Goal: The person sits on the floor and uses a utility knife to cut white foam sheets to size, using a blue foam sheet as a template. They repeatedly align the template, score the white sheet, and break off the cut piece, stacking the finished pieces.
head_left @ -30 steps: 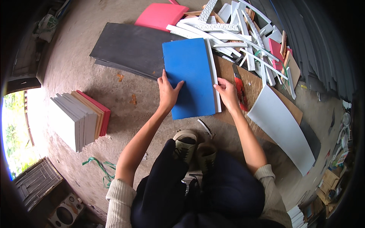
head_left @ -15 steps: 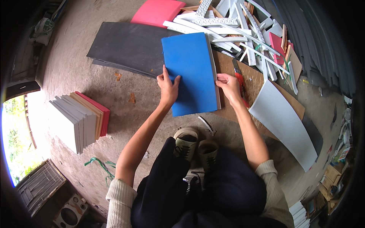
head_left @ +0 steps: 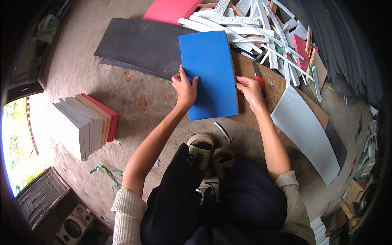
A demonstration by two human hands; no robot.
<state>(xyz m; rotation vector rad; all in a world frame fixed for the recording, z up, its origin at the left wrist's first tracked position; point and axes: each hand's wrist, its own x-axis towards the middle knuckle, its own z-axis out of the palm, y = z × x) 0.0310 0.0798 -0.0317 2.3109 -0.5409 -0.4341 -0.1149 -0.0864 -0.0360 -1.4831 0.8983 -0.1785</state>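
Observation:
A rectangular blue foam sheet [head_left: 209, 77] lies flat in front of me, between my two hands. My left hand [head_left: 186, 87] grips its left edge, thumb on the top face and index finger stretched along the side. At the right edge my right hand [head_left: 249, 90] pinches with thumb and fingers; the fingertips are partly hidden there. A thin paler layer shows along that edge, beneath the blue. Just beyond my right hand, a red and black utility knife [head_left: 260, 81] rests on a brown board [head_left: 245, 67].
Dark grey sheets [head_left: 139, 47] and a pink sheet [head_left: 173, 10] lie beyond. White offcuts [head_left: 249, 30] are heaped at far right. A curved white sheet [head_left: 304, 128] lies at right. To the left stands a stack of white, tan and pink pieces [head_left: 92, 124]. Green string [head_left: 107, 175] lies nearer.
Both hands and the blue sheet have shifted slightly right and away from me. The pale layer at the sheet's right edge now shows less, more in line with the blue.

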